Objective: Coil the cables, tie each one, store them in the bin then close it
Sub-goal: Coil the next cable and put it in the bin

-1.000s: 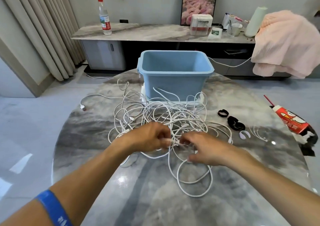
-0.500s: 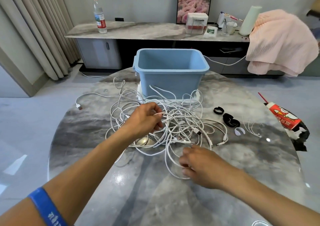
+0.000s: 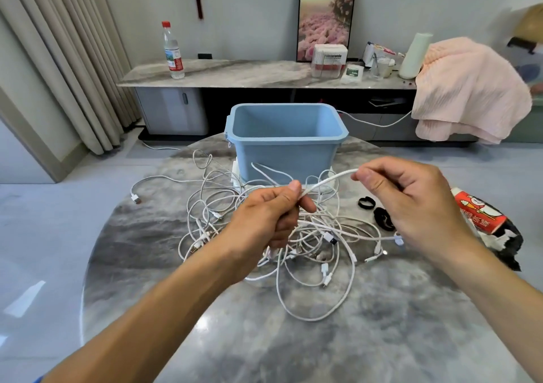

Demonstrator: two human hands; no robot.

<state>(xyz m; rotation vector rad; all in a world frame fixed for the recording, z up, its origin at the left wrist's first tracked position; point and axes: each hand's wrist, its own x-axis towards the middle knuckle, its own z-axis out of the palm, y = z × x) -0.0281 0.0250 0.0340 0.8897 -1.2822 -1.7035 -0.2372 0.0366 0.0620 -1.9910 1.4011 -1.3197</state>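
A tangled heap of white cables (image 3: 308,235) lies on the round marble table (image 3: 293,338). One white cable (image 3: 329,180) is stretched taut above the heap between both hands. My left hand (image 3: 264,218) grips it in a fist, thumb on top. My right hand (image 3: 411,200) pinches its other stretch between thumb and forefinger. Behind the heap stands the open blue bin (image 3: 285,141), empty inside as far as I see. A white lid (image 3: 236,174) appears to lie under the bin. Black cable ties (image 3: 379,212) lie to the right of the heap.
A red and white carton (image 3: 482,215) lies at the table's right edge. Beyond the table runs a long sideboard (image 3: 235,74) with a water bottle (image 3: 173,50), boxes and cups. A pink blanket (image 3: 467,88) hangs at the right, curtains at the left.
Both hands have risen from the heap. The right hand moved up and to the right, drawing one cable taut between it and the left hand. The camera tilted up.
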